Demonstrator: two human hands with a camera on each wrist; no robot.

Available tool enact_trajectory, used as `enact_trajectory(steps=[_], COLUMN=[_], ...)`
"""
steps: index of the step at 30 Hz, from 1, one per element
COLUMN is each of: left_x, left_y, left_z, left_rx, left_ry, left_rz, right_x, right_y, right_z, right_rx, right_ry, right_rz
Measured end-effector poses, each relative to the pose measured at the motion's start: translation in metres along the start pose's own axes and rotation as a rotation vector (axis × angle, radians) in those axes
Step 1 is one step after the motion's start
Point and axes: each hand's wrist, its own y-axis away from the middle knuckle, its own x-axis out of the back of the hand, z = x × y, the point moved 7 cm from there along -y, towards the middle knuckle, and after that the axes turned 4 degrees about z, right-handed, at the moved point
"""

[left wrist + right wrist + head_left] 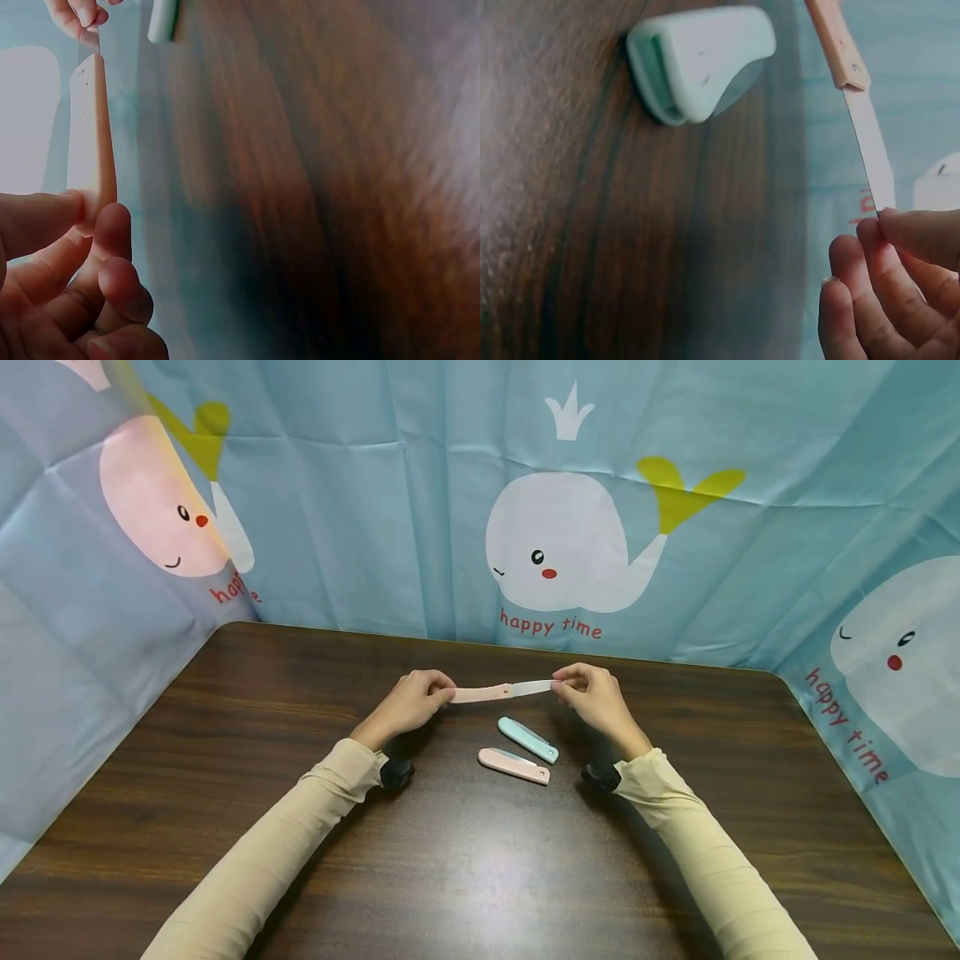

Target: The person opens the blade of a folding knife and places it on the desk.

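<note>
Opening looks complete on a slim, peach-handled, metal-bladed folding knife (489, 693), pinched by left hand (408, 702) and right hand (597, 697) beyond a rounded mint-green knife (526, 742); that and a pale-pink knife (513, 767) just before it lie folded.

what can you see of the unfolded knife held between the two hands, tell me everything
The unfolded knife has a pale pink, slightly curved handle that looks like plastic, with a round pivot near the blade. The silvery blade, metal by its look, extends roughly in line with the handle. It is held off the table, beyond a folded blue knife. The left hand pinches the handle's end; the right hand's grip hides the blade's tip.
</note>
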Motion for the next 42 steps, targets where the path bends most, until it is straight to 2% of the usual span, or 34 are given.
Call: enact_trajectory(steps=[9, 27, 35, 42], left_x=[-0.006, -0.011, -0.007, -0.005], left_y=[-0.011, -0.025, -0.027, -0.025], left_z=[-0.008, -0.014, -0.015, -0.011], left_rx=[0.058, 0.196, 0.189, 0.165], left_ry=[-0.069, -0.190, -0.184, -0.170], left_rz=[-0.030, -0.018, -0.012, 0.013], right_x=[-0.007, -0.013, -0.013, -0.011], right_y=[-0.009, -0.015, -0.016, -0.011], right_z=[0.011, 0.020, 0.021, 0.017], right_rx=[-0.042, -0.091, -0.099, -0.043], right_ry=[-0.018, -0.010, -0.003, 0.046], right_rz=[-0.011, -0.089, -0.108, -0.109])
